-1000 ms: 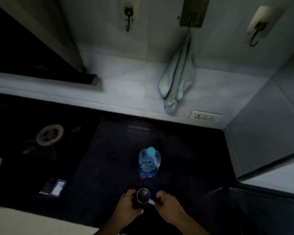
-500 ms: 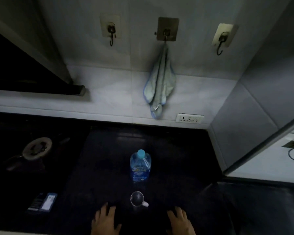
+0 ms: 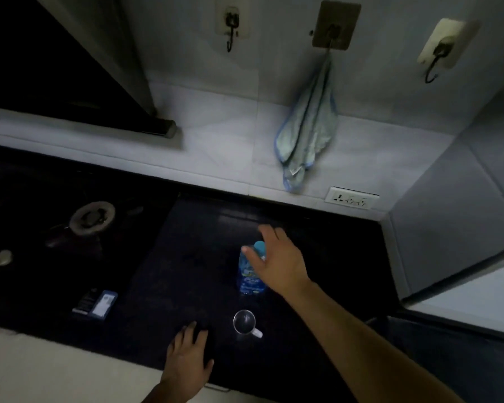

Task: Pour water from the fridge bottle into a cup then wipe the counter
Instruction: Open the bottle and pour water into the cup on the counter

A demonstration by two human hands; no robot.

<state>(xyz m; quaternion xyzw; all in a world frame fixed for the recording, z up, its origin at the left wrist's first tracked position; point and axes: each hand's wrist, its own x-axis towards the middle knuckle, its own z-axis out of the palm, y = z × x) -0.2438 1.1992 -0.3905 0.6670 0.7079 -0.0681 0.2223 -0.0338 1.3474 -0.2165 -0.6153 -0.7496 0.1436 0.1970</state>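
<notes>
Cup (image 3: 244,321) before bottle (image 3: 247,282); cloth (image 3: 306,135) hangs above socket (image 3: 351,198).

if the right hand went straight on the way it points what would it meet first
Most likely the water bottle: the right hand is open, with its fingers spread over the blue cap. Depth is unclear, so I cannot tell if it touches yet. Beyond it lies dark counter.
</notes>
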